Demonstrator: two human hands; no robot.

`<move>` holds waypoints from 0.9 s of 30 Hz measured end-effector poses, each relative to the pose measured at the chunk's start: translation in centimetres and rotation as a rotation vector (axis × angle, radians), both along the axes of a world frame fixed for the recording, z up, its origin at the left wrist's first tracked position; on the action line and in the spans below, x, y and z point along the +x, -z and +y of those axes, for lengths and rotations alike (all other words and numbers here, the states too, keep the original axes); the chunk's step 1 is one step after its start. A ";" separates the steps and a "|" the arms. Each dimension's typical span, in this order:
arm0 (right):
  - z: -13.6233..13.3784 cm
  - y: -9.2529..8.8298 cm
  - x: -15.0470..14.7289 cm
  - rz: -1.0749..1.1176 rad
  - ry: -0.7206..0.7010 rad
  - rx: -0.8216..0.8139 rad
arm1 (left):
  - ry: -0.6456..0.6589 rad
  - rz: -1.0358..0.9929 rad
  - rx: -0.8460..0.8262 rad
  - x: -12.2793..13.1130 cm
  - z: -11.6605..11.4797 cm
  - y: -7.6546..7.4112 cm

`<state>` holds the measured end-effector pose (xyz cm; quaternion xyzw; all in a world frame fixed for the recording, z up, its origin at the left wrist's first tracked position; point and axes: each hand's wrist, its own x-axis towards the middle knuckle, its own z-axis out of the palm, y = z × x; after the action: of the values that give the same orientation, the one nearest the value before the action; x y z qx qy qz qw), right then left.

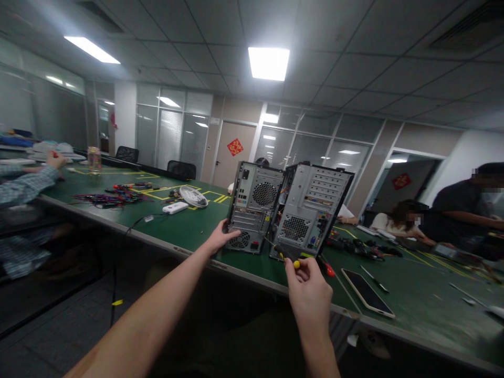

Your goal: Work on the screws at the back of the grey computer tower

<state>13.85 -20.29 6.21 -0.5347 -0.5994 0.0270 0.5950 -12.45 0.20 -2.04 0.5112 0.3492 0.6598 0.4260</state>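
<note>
Two desktop computer cases stand upright with their rear panels toward me on the green table [189, 231]. My left hand [222, 237] grips the lower left corner of the left case [254, 207]. My right hand [309, 286] is closed on a yellow-and-black screwdriver [289, 258], whose tip points at the bottom of the right case [311, 210]. A red-handled tool [326, 269] lies just right of that hand.
A smartphone [367, 292] lies near the table's front edge at right, beside a pen. Cables [110, 198], a white power strip [175, 208] and a round fan part [193, 196] lie at left. Other people sit at far left and far right.
</note>
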 end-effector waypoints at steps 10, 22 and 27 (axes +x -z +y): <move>-0.1 -0.2 -0.1 0.002 -0.003 -0.011 | -0.009 0.042 -0.017 0.0 -0.6 -0.5; -0.2 -0.3 -0.1 0.016 0.003 0.005 | -0.021 0.024 -0.015 0.2 -0.5 -0.5; -0.1 -0.2 -0.1 0.043 -0.029 -0.008 | -0.022 0.036 -0.017 0.4 -1.1 -1.0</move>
<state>13.76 -20.39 6.44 -0.5276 -0.5942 0.0497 0.6051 -12.08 -0.94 -1.00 0.5156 0.3680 0.6520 0.4167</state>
